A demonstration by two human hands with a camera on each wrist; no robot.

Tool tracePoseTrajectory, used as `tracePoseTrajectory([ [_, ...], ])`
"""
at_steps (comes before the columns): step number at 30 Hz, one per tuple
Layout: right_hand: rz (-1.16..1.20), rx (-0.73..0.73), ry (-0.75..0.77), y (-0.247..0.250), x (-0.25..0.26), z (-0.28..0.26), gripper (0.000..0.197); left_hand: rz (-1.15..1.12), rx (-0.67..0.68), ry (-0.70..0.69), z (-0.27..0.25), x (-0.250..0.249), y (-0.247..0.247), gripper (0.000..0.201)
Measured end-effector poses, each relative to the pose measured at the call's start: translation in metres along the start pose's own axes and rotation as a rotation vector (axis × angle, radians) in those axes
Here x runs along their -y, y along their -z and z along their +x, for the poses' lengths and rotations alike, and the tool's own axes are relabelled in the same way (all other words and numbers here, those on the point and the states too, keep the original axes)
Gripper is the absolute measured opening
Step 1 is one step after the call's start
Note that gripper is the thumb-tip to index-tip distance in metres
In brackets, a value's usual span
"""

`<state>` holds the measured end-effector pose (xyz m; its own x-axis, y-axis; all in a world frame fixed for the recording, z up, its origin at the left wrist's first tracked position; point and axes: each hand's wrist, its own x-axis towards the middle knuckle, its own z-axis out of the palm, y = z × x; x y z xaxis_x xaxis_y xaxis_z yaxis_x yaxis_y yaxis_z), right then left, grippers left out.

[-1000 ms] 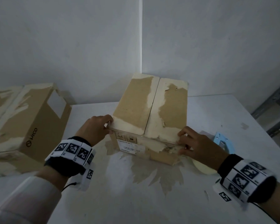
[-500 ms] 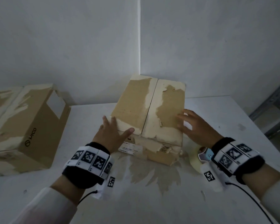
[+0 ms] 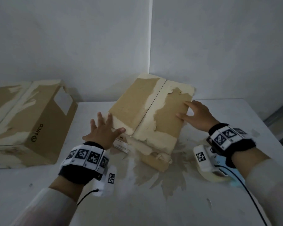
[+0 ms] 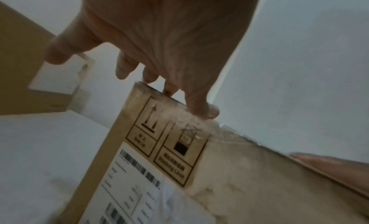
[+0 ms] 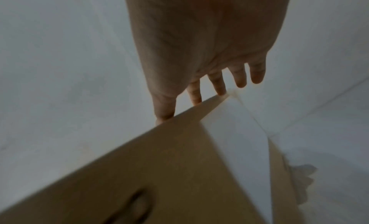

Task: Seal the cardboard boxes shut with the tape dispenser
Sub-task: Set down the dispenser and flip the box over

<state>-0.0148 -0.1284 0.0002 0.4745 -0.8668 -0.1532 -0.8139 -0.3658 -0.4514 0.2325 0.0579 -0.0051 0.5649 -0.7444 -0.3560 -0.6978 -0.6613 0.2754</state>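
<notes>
A: Nearest first. What lies below the wrists?

B: Under the right wrist, a tape dispenser point(image 3: 219, 172) with a pale roll lies on the white table point(image 3: 153, 206), mostly hidden by the wrist camera. Torn brown tape residue stains the tabletop between the two forearms.

A: Left hand?

B: The left hand point(image 3: 103, 129) lies flat, fingers spread and straight, on the near left corner of the middle cardboard box point(image 3: 137, 110). The thumb rests on the top flap's edge; in the left wrist view the fingertips point(image 4: 207, 112) touch the top edge above the handling symbols and barcode label point(image 4: 139, 180). It grips nothing.

A: Right hand?

B: The right hand point(image 3: 198, 116) is also flat, fingers straight, pressing on the right flap near the box's right edge. It holds nothing.

A: The box itself?

B: Both flaps are down and meet along a centre seam point(image 3: 150, 108). I cannot tell whether tape covers it.

A: Farther out?

B: Left of the left hand, well apart, a second cardboard box point(image 3: 39, 126) lies against the wall.
</notes>
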Motion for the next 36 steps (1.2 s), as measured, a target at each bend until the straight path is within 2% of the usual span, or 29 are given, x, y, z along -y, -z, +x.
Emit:
tracePoseTrajectory([
  [3,-0.049,0.0,-0.015,0.006,-0.002,0.026,0.077,-0.017,0.013,0.083,0.01,0.022,0.018,0.07],
  [6,0.082,0.016,-0.027,0.009,0.01,0.041,0.085,0.003,0.004,0.109,0.021,0.03,0.028,0.063],
  [9,0.18,-0.019,-0.056,0.004,0.02,0.036,0.087,-0.035,-0.057,0.093,0.025,0.03,0.031,0.051],
  [11,0.191,-0.037,-0.06,0.0,0.022,0.025,0.085,-0.112,-0.102,0.032,0.026,0.03,0.03,0.043],
  [12,0.202,-0.045,-0.056,-0.002,0.021,0.017,0.085,-0.158,-0.122,0.013,0.026,0.031,0.031,0.046],
  [17,0.26,-0.066,-0.01,-0.004,0.007,-0.02,0.081,-0.278,-0.203,-0.063,0.04,0.037,0.047,0.088],
  [20,0.27,-0.061,0.014,-0.004,0.001,-0.03,0.076,-0.11,-0.155,-0.004,0.032,0.032,0.051,0.088],
  [24,0.261,-0.084,0.003,-0.004,-0.005,-0.036,0.062,0.003,-0.029,-0.049,0.0,0.031,0.046,0.062],
  [26,0.267,-0.09,-0.001,-0.004,-0.005,-0.04,0.057,0.074,0.059,-0.087,-0.017,0.033,0.041,0.056],
  [29,0.261,-0.073,0.007,-0.001,-0.004,-0.047,0.052,0.148,0.152,-0.166,-0.039,0.034,0.033,0.058],
  [33,0.262,-0.027,0.041,-0.002,-0.003,-0.058,0.048,0.178,0.36,-0.24,-0.062,0.038,0.025,0.055],
  [36,0.255,0.022,0.033,-0.003,-0.007,-0.069,0.051,0.221,0.41,-0.263,-0.068,0.034,0.026,0.053],
])
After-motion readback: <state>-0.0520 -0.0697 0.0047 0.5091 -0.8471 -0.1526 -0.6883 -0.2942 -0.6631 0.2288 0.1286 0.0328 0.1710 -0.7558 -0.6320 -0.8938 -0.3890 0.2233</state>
